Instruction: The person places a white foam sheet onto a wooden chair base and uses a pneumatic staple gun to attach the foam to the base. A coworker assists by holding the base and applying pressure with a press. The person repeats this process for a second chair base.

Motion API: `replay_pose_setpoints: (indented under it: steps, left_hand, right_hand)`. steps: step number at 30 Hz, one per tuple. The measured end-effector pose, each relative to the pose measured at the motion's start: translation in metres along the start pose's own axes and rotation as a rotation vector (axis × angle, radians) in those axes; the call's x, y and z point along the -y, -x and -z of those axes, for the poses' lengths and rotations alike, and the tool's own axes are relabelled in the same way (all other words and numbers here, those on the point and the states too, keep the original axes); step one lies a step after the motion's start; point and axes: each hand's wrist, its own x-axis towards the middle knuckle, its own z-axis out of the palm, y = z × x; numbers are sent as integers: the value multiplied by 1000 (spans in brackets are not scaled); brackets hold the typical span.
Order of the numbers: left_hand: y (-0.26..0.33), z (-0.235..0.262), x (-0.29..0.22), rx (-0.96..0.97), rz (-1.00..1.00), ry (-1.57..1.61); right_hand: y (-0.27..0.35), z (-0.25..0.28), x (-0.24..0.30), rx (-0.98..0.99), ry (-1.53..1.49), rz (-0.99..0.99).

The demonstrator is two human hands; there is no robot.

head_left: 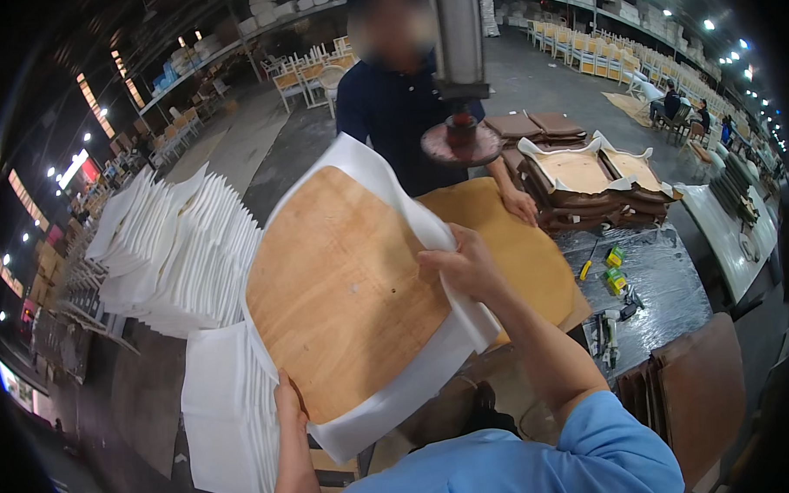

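Note:
A plywood seat panel with rounded edges is tilted up in front of me, backed by a larger white foam sheet that sticks out around it. My left hand grips the lower left edge of the two. My right hand is closed over their right edge, thumb on the wood and fingers hidden behind the foam. Just beyond stands a press with a round reddish plate, above a tan board. A co-worker's hand rests on that board's far edge.
Tall stacks of white foam sheets stand at my left. To the right, a plastic-wrapped table carries a yellow-handled screwdriver, green-yellow boxes and brown upholstered seats. Brown covers hang near my right elbow.

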Motion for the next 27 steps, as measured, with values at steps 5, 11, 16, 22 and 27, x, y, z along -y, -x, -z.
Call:
replay_pose_setpoints:
  steps: [5, 11, 16, 22, 27]
  left_hand:
    - [21, -60, -8, -50, 5, -318]
    - [10, -174, 21, 82, -172, -315]
    - [23, -218, 3, 166, -152, -297]
    - [30, -219, -37, 456, -126, -335]
    - [45, -219, -37, 648, -16, 449]
  right_hand:
    - [-14, 77, -68, -113, -74, -186]
    - [-72, 198, -79, -91, -133, -173]
    - [-90, 244, -73, -124, -140, -202]
    - [-99, 281, -95, -133, -133, -250]
    - [-92, 297, -102, -211, -441, -478]
